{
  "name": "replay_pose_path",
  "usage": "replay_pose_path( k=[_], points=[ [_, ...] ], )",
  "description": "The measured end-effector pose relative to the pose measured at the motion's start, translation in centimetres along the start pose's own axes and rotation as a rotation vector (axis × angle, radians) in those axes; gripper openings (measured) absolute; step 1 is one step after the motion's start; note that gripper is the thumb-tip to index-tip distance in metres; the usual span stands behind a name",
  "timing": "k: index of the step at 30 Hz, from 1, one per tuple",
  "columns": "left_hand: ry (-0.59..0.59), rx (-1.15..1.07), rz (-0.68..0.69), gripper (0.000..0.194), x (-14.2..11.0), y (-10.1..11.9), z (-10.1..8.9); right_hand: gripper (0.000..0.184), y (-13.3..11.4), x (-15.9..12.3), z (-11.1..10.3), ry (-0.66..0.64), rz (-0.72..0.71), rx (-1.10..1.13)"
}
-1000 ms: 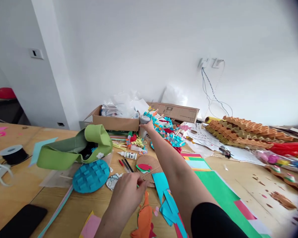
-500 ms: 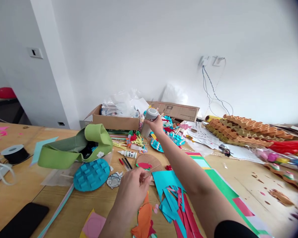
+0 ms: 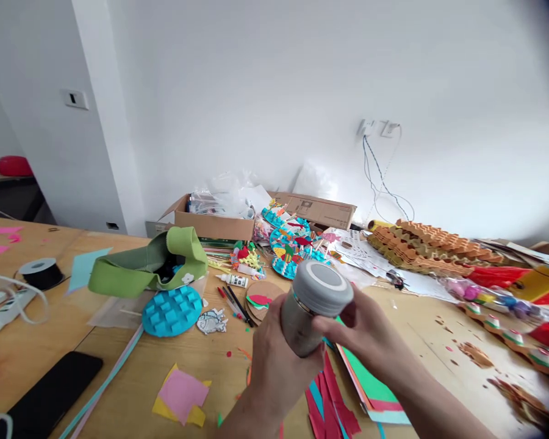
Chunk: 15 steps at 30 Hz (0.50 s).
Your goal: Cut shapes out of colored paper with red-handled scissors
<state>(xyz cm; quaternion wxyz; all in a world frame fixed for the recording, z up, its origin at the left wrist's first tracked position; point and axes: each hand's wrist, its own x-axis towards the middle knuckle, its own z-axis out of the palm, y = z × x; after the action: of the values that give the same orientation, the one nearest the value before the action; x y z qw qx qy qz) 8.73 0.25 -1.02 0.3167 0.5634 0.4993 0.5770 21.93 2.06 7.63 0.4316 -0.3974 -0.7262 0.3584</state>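
At the far left of the wooden table (image 3: 132, 399) lie a black phone (image 3: 52, 396), set aslant, and behind it a spool (image 3: 41, 273) of dark cord. Next comes a green felt piece (image 3: 119, 271), with a blue woven oval (image 3: 171, 312) in front of it. A pink paper (image 3: 183, 390) lies over yellow scraps nearer the person, and a drawn fish cutout (image 3: 211, 321) sits just right of the oval. A small glue bottle (image 3: 238, 280) lies on its side near a cardboard disc (image 3: 275, 291).

Right of these, the left hand (image 3: 277, 350) is wrapped around the body of a grey flask (image 3: 297, 326), which is held over the near middle of the table. The flask is tilted: its long axis runs from the base, at lower left, to the lid (image 3: 324, 289), at upper right, whose round top faces up and towards the viewer. The right hand (image 3: 368, 329) grips the flask's right side at the lid, thumb by the lower rim, other fingers partly hidden behind. Red paper strips (image 3: 332, 408) lie below, then a green sheet (image 3: 368, 378); stacked egg cartons (image 3: 421, 244) stand farther right.
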Motion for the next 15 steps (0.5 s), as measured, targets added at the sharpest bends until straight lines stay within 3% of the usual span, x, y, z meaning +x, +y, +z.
replay_pose_path(
  k=[3, 10, 15],
  points=[
    [-0.025, 0.048, 0.014, 0.058, -1.9, 0.4, 1.6, 0.093, -1.5, -1.5, -1.9, 0.107, -0.106, -0.009],
    [-0.178, 0.033, -0.149, 0.063, -4.9, 2.0, 3.6, 0.035, -4.4, -3.3, -3.3, -0.007, -0.162, -0.498],
    [-0.318, 0.044, -0.157, 0.070, -4.9, 1.2, 3.0, 0.025, -3.9, -4.3, -3.5, 0.003, -0.275, -0.725]
  ],
)
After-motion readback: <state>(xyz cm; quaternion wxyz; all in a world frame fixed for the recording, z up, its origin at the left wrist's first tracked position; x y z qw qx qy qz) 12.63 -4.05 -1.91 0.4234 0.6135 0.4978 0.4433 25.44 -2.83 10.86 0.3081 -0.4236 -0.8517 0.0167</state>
